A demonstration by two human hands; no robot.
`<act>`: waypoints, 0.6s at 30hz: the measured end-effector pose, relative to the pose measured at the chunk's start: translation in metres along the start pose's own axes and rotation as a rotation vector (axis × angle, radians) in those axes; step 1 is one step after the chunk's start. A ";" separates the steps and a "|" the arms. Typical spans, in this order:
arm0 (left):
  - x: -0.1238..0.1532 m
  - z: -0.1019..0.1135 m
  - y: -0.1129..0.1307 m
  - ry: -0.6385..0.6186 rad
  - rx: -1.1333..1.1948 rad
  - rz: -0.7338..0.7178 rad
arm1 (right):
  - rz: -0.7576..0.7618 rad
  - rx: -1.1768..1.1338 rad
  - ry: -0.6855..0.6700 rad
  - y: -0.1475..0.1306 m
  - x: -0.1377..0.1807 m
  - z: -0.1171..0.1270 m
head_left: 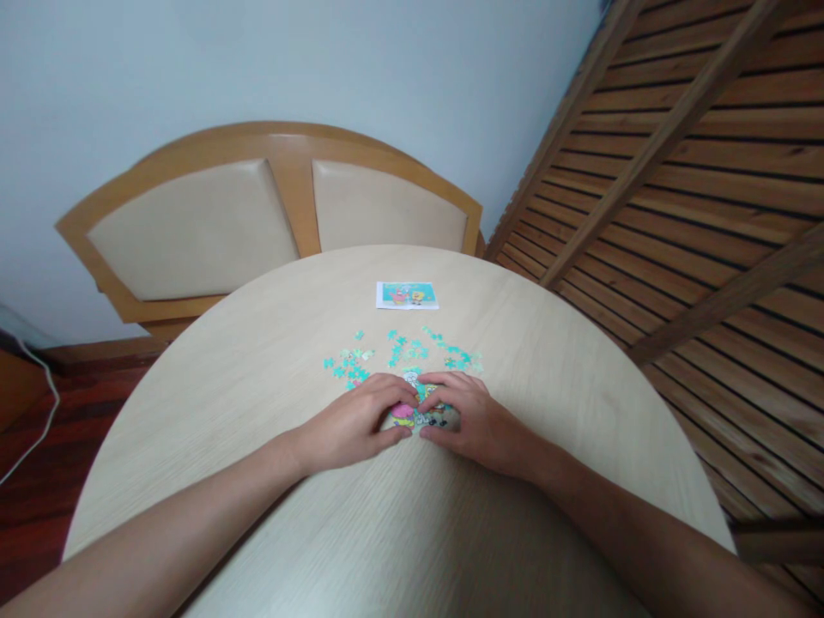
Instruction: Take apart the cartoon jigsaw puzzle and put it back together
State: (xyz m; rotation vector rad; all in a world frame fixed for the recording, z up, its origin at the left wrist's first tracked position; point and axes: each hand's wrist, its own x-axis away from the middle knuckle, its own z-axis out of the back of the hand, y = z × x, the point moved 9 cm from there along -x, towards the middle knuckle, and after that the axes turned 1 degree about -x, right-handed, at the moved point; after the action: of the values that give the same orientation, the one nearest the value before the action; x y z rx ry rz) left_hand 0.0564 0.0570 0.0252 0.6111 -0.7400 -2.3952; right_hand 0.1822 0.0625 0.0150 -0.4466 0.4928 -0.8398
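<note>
A partly joined jigsaw puzzle (421, 410) with pink and yellow cartoon figures lies flat on the round table (360, 532). At its left side is my left hand (364, 421), fingers curled over the upper part and thumb along the lower edge. My right hand (476, 421) grips the right side in the same way, its fingertips close to those of the left. The hands cover both ends of the puzzle. Just beyond them are scattered loose teal jigsaw pieces (405, 350), too small to tell apart.
A picture card (408, 295) with the cartoon figures lies farther back on the table. Behind the table stands a wooden bench (305, 202) with padded cream panels, against a pale wall (193, 60). Slatted wood (695, 197) rises on the right; a white cable (50, 386) hangs at left.
</note>
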 end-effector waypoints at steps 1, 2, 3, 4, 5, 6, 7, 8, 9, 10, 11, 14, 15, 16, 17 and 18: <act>0.000 0.000 0.000 -0.001 0.000 -0.002 | 0.002 0.000 0.000 0.000 0.000 0.000; 0.000 0.000 0.000 -0.001 -0.002 -0.002 | 0.004 0.000 -0.003 0.000 0.000 0.000; 0.001 0.000 0.000 -0.002 -0.004 -0.001 | 0.006 0.001 -0.007 -0.001 0.000 0.000; 0.001 0.000 -0.001 -0.003 -0.006 0.001 | 0.009 0.004 -0.011 -0.001 0.000 0.000; 0.001 0.000 -0.001 -0.003 -0.009 0.004 | 0.011 0.007 -0.014 -0.002 0.000 0.001; 0.001 0.000 -0.001 -0.003 -0.010 0.005 | 0.013 0.012 -0.015 -0.002 0.000 0.001; 0.001 0.000 -0.001 -0.002 -0.010 0.004 | 0.016 0.016 -0.012 -0.003 0.000 0.002; 0.000 0.000 -0.001 -0.001 -0.009 0.003 | 0.018 0.021 -0.009 -0.003 0.000 0.003; 0.000 0.000 -0.001 0.001 -0.009 0.001 | 0.020 0.025 -0.006 -0.004 0.000 0.003; 0.000 0.001 -0.001 0.003 -0.010 0.000 | 0.023 0.029 -0.004 -0.004 0.000 0.003; 0.000 0.001 -0.001 0.004 -0.013 -0.001 | 0.027 0.034 -0.002 -0.005 0.000 0.003; -0.001 0.001 0.000 0.008 -0.025 -0.001 | 0.047 0.046 0.001 -0.006 0.000 0.002; -0.001 0.001 0.000 0.008 -0.030 -0.003 | 0.055 0.049 0.002 -0.006 -0.001 0.003; -0.001 0.001 0.001 0.005 -0.038 -0.007 | 0.061 0.049 0.009 -0.005 -0.001 0.005; 0.000 0.001 0.002 0.002 -0.050 -0.014 | 0.063 0.047 0.027 -0.003 -0.002 0.009; 0.000 0.001 0.003 -0.004 -0.069 -0.026 | 0.060 0.043 0.052 0.001 -0.003 0.015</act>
State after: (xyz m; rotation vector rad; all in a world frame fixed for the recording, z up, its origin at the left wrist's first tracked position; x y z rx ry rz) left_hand 0.0572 0.0550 0.0280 0.5918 -0.6523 -2.4357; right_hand 0.1899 0.0681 0.0275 -0.3697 0.5325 -0.8044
